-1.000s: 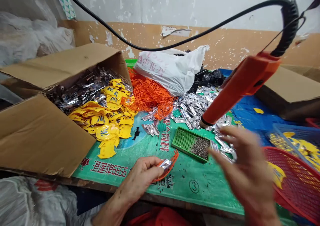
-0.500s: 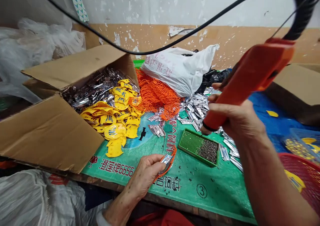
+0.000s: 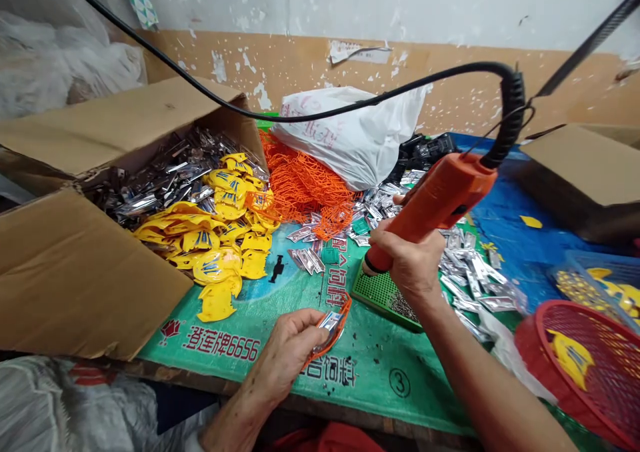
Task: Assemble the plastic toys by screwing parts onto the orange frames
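Note:
My right hand [image 3: 415, 259] is wrapped round an orange electric screwdriver [image 3: 435, 199], which hangs from a black cable and a coiled spring. Its tip points down at the left part of a green perforated tray [image 3: 383, 292]; whether it touches is hidden. Small dark screws [image 3: 403, 305] lie heaped in the tray's right part. Between thumb and fingers, my left hand [image 3: 295, 339] pinches a silvery metal plate [image 3: 331, 322] together with an orange-edged piece [image 3: 345, 309], just above the green sheet [image 3: 280, 365] near the table's front.
At left, a cardboard box [image 3: 90, 272] spills metal strips and yellow pieces [image 3: 215, 262]. Behind lie orange mesh pieces [image 3: 305, 185] and a white plastic bag [image 3: 350, 135]. Metal plates [image 3: 473, 272] are scattered to the right, near a red basket [image 3: 535, 345] and a second cardboard box [image 3: 590, 165].
My right hand has brought the screwdriver down and leftward, from above the loose plates to the tray. My left hand keeps its pinch in nearly the same place. The view has shifted slightly.

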`<state>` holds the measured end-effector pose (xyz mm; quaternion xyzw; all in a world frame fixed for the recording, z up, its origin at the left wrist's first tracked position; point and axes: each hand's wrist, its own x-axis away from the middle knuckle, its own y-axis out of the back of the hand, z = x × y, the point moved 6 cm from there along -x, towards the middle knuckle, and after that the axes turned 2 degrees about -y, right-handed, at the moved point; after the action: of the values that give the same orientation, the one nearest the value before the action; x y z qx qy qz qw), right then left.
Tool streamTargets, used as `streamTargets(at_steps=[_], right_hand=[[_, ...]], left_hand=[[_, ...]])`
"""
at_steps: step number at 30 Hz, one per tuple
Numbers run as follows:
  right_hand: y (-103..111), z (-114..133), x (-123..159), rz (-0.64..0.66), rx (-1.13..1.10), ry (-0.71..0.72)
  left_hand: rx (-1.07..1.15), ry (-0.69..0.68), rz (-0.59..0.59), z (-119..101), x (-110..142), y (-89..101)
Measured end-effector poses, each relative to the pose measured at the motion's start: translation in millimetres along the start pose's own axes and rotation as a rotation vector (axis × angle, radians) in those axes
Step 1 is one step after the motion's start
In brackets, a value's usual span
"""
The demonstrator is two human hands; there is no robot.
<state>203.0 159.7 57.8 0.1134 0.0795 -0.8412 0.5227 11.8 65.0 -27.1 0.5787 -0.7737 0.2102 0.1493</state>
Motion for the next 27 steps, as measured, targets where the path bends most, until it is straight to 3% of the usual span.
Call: streamTargets(at_steps=[27], right_hand=[[-1.0,-1.4,5.2,-0.045,0.061,-0.038]], left_hand=[[-0.095,-0.038,0.032,1.0,-1.5,-4.5]])
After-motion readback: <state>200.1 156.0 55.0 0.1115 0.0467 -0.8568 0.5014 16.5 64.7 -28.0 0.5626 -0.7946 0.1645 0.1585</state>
